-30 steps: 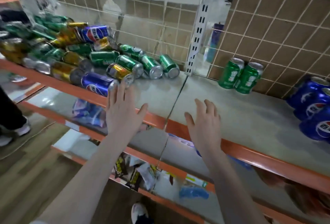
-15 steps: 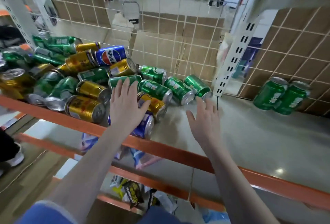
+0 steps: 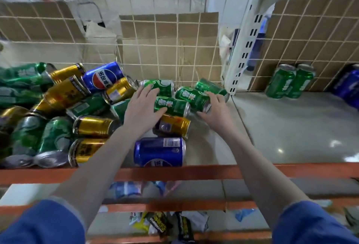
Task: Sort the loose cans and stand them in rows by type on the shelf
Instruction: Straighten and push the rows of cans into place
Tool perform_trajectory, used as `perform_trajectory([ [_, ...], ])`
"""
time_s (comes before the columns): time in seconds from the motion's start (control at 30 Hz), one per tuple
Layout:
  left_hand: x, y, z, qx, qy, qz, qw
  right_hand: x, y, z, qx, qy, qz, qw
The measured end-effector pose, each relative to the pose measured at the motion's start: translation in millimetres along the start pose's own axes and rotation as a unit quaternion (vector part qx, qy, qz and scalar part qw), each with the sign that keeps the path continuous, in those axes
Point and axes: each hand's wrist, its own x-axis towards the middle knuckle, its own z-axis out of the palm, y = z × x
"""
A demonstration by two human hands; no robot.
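The shelf (image 3: 291, 127) runs across the frame, its left half heaped with loose cans (image 3: 64, 111), while two green cans (image 3: 289, 82) already stand at upper right beside blue ones (image 3: 347, 86). Since a second ago both hands have travelled from the shelf's front edge into the heap. The left hand (image 3: 142, 107) now lies with fingers spread over a lying green can (image 3: 172, 105); the right hand (image 3: 217, 110) curls round another green can (image 3: 194, 97), so a pickup looks imminent.

My left hand (image 3: 142, 108) covering part of a green can (image 3: 172, 105), far-left cans (image 3: 18, 80) blurred (labels unreadable), blue cans (image 3: 347, 86) cut by the right edge
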Motion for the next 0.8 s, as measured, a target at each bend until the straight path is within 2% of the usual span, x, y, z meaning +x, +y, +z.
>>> perform_trajectory([
  [0.27,22.2,-17.9,6.3,-0.026,-0.063,0.045,0.997,0.3,2.9,-4.4,-0.082,0.041,-0.01,0.996],
  [0.4,34.4,-16.4,7.0,-0.058,-0.132,0.085,0.986,-24.4,12.6,-20.3,-0.092,0.055,0.018,0.994],
  [0.57,61.7,-13.3,3.5,-0.06,-0.265,0.106,0.956,-47.2,21.7,-40.3,-0.11,0.013,0.061,0.992],
  [0.8,88.1,-7.2,7.8,-0.005,-0.315,0.13,0.94,-23.2,12.5,-32.2,-0.147,-0.046,0.02,0.988],
])
